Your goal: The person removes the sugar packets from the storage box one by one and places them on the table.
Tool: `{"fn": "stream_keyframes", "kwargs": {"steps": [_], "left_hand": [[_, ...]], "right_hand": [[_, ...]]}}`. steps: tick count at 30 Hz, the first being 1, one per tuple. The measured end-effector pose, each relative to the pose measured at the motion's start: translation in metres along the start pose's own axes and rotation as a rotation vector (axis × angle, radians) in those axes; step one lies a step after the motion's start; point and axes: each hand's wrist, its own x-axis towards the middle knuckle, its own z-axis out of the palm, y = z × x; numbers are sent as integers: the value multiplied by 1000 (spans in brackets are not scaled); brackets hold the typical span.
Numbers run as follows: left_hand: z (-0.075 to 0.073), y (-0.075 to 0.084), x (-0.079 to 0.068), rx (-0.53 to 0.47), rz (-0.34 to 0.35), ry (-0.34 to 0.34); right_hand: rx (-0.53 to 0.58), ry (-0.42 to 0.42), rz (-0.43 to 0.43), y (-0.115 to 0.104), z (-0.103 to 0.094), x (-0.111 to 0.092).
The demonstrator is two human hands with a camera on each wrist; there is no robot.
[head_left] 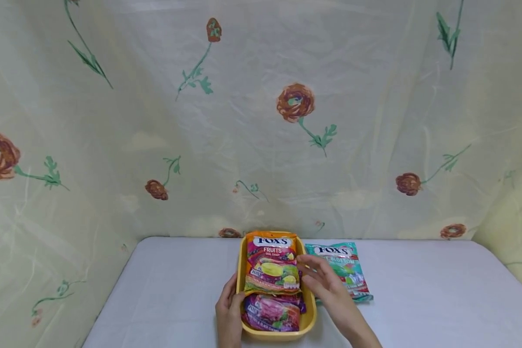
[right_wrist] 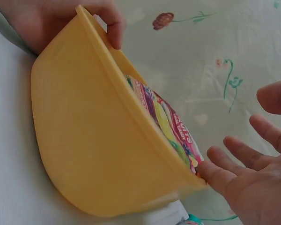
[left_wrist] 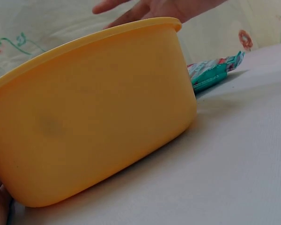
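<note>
A yellow plastic tub (head_left: 311,316) stands on the table, holding bags of candy. On top lies an orange and pink Fox's Fruits bag (head_left: 271,263), and a purple Fox's bag (head_left: 273,313) shows below it at the near end. My left hand (head_left: 229,311) grips the tub's left side, its thumb hooked over the rim in the right wrist view. Over the right rim, my right hand (head_left: 330,288) has its fingers spread, with fingertips close to the Fruits bag and nothing held. In the right wrist view, the lowest finger (right_wrist: 215,176) is right at the rim.
A teal Fox's candy bag (head_left: 350,268) lies flat on the table just right of the tub, partly behind my right hand. The white table (head_left: 165,290) backs onto a hanging floral cloth (head_left: 252,145), which also closes in both sides.
</note>
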Motion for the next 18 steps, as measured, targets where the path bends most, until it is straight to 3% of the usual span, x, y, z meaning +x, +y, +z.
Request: {"fn": "stream_keyframes", "kwargs": {"steps": [12, 18], "left_hand": [[-1, -1, 0, -1, 2, -1], [1, -2, 1, -7, 7, 1]], "right_hand": [[-17, -19, 29, -3, 10, -1], [-89, -59, 70, -8, 12, 2]]}}
